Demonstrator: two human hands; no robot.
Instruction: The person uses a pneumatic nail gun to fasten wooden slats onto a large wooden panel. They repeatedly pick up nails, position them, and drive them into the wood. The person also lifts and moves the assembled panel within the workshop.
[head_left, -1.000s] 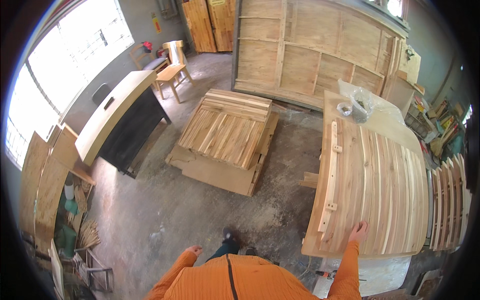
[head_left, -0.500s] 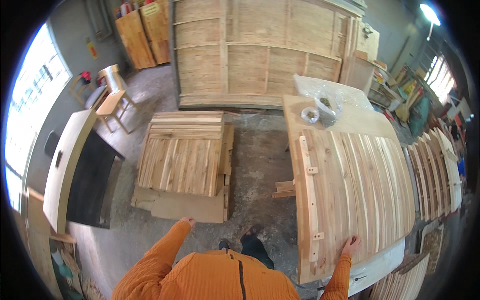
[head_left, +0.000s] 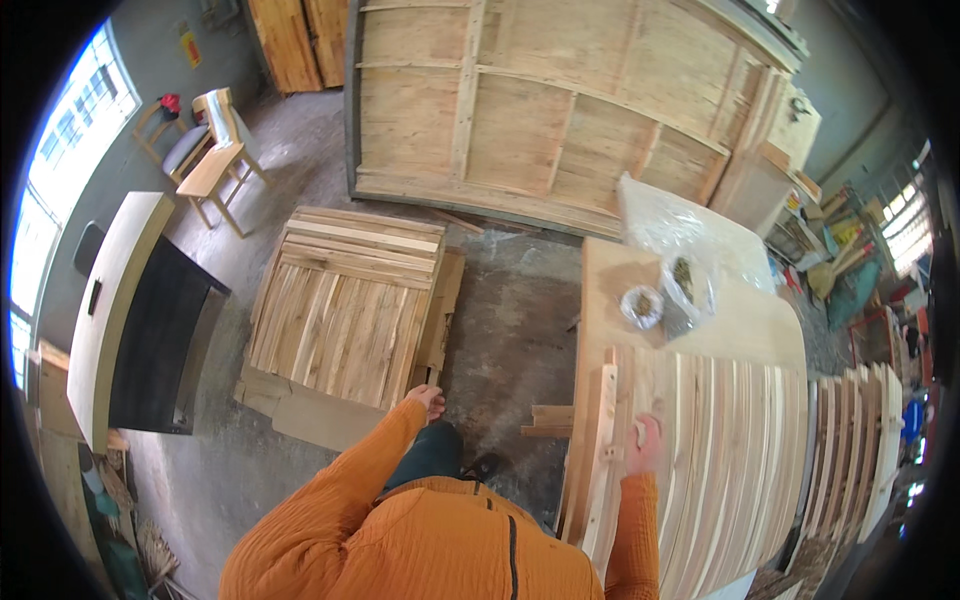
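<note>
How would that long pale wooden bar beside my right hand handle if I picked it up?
The long pale wooden bar would probably be stiff, since it looks like solid wood. It's unlikely to roll, given its flat sides and the small block jutting out. Being long and narrow, it might swing if lifted from one end.

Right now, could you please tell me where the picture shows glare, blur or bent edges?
Head view: the window at left glares nearly white; the clear plastic sheet catches pale highlights; the pale-topped desk bows, likely fisheye distortion; the picture's corners fall to black; the right hand looks a little soft.
</note>
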